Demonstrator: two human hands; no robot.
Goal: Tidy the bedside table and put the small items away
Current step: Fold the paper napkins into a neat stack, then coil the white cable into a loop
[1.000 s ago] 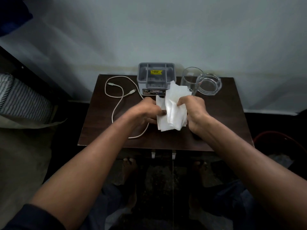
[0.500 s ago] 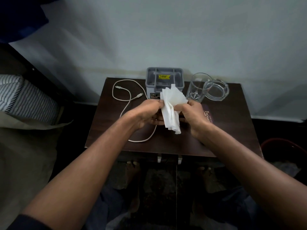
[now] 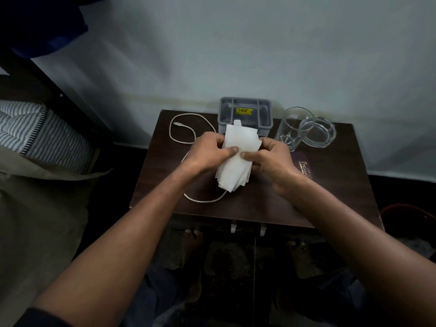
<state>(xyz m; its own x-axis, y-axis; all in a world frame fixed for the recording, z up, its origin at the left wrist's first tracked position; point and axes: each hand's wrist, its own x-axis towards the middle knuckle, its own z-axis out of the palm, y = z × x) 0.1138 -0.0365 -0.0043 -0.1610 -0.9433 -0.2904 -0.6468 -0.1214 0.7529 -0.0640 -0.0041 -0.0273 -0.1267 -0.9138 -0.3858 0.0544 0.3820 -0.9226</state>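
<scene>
Head view shows both hands closed together on a loose stack of white tissues (image 3: pixel 236 159) held above the middle of the dark bedside table (image 3: pixel 330 197), at the centre of the frame. The left hand (image 3: pixel 207 151) pinches the stack from its left edge with the thumb laid across the front sheet, and the right hand (image 3: pixel 271 156) clamps the opposite edge, thumb tips nearly meeting. The sheets are uneven: the lower ends fan out and hang free below the hands, and one corner sticks up at the top. Just behind the stack, toward the upper centre, stands a grey compartment organiser (image 3: pixel 245 114) with a yellow sticker inside. A clear drinking glass (image 3: pixel 293 127) stands just right of it, close to the right hand, with a glass ashtray (image 3: pixel 318 134) touching or nearly touching it further right. A white charging cable (image 3: pixel 184 135) loops across the left part of the table and passes under the hanging tissues, and a dark case with printed lettering (image 3: pixel 303 169) lies beside the right wrist. The likeliest slip appears to be sheets sliding out of the fanned lower end, since only the upper part is gripped. A sideways swing of the right hand could knock the glass over against the ashtray. Pushing the stack into the organiser unsquared may crumple it or leave it jutting out.
</scene>
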